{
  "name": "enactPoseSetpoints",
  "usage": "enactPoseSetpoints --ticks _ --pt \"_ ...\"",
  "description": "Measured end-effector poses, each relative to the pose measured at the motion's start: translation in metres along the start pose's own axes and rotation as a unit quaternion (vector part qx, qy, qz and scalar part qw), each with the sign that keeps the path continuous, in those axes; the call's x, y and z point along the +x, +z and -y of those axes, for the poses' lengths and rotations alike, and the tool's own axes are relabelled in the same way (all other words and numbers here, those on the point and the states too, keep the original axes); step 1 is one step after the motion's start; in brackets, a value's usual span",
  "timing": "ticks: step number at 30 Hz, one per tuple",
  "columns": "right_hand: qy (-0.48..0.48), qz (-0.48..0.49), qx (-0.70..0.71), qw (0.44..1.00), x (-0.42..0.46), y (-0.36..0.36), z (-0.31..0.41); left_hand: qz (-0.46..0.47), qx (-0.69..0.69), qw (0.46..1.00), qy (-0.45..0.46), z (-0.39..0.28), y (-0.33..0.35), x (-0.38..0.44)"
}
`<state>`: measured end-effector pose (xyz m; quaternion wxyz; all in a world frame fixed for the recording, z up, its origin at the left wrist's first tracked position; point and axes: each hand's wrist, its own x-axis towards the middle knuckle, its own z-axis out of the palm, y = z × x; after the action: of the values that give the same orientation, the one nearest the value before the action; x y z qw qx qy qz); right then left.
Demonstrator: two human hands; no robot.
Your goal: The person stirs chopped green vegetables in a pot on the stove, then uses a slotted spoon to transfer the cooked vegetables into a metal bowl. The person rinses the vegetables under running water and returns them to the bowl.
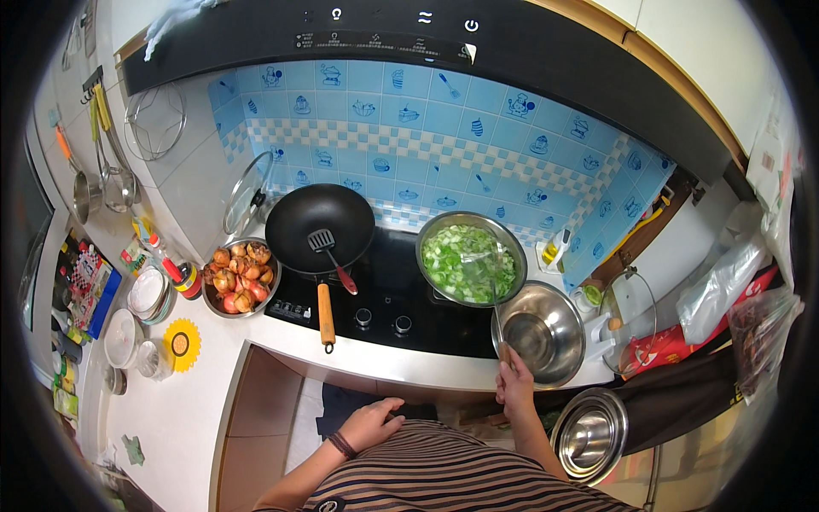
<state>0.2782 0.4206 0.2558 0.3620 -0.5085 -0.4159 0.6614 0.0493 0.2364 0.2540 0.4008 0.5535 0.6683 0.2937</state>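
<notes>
My right hand (516, 388) grips the handle of a long metal spatula (498, 319). Its blade reaches into chopped green vegetables (448, 264), pale and bright green pieces that fill a round metal pan (423, 281) on the right side of the black cooktop (390, 281). The spatula's shaft crosses the pan's near rim, beside a wide stainless steel bowl (537, 333) on the counter. My left hand (374, 422) hangs in front of the striped shirt with its fingers loosely bent and nothing in them. It is below the counter's front edge.
A black wok (301, 224) with a slotted turner (322, 241) in it stands on the left, its wooden handle (325, 313) jutting over the counter edge. Further left is a bowl of onions (240, 281). Nested steel bowls (592, 435) stand low at right. A range hood (384, 41) overhangs the cooktop.
</notes>
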Motion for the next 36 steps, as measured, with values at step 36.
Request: enactPoseSetpoints --ticks 36 --pt "0.052 0.026 0.014 0.998 0.065 0.051 0.013 -0.029 -0.006 1.000 0.008 0.012 -0.005 -0.006"
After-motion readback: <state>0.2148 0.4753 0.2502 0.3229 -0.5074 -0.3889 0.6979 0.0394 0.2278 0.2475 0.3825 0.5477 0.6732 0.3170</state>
